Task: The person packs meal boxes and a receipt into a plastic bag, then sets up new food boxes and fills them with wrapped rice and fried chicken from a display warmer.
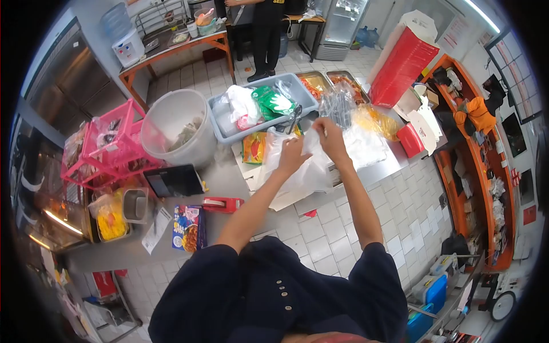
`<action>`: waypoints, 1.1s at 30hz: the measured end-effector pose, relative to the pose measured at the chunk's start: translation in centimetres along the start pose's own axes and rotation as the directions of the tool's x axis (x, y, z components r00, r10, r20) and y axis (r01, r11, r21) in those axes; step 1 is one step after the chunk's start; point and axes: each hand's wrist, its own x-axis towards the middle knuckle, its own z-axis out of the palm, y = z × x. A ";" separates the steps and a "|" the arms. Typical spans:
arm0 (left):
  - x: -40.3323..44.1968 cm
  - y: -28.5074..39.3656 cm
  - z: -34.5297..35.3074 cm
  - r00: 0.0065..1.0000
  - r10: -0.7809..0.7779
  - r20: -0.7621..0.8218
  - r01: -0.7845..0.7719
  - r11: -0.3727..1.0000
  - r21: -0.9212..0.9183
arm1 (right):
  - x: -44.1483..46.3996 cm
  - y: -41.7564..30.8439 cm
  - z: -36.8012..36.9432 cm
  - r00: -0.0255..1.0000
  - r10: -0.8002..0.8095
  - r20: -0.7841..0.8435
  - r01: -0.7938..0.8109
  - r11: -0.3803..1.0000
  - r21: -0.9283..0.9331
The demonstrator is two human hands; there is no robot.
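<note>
A translucent white plastic bag [313, 171] hangs in front of me at the table's edge. My right hand [330, 140] pinches its upper edge with bent fingers. Lower and to the left, my left hand [293, 156] has its fingers curled at the bag's other side, the thumb pointing right; the fingertips are partly hidden. Just left of that hand lies a yellow and red packet [254, 148]. Behind my hands are dark-handled tongs or a similar utensil [295, 117] and clear-wrapped plastic cutlery [337, 107].
A grey-blue tub [220, 128] holds bags and a green glove-print pack. Left of it stand a white bucket [157, 150], pink baskets [108, 137], a tablet [173, 180] and a red tape dispenser [223, 204]. Food trays [316, 77] sit behind. Another person [267, 37] stands beyond the table.
</note>
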 end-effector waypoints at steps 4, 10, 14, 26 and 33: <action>-4.1 -6.0 -0.3 0.936 -0.145 0.321 0.066 0.967 0.244 | 3.8 -1.1 -5.0 0.862 -0.221 -0.457 0.153 0.971 -0.182; 0.0 -6.5 -2.7 0.974 -0.226 0.003 0.219 0.939 -0.267 | 6.7 -10.0 -14.8 0.691 -0.079 -0.719 0.088 0.996 -0.024; 2.4 3.7 -11.1 0.995 0.009 -0.103 -0.086 0.625 -0.776 | 0.4 -17.5 -9.3 0.986 0.142 -0.081 -0.137 0.988 0.073; -11.0 6.0 -24.9 0.757 0.109 0.645 0.444 0.638 -0.629 | -1.0 -16.7 -7.9 0.967 0.194 0.163 -0.239 0.914 0.328; -18.2 7.4 -36.3 0.803 -0.561 0.201 -0.094 -0.452 -0.887 | -4.0 -20.1 3.7 0.910 0.290 0.296 -0.415 0.659 0.627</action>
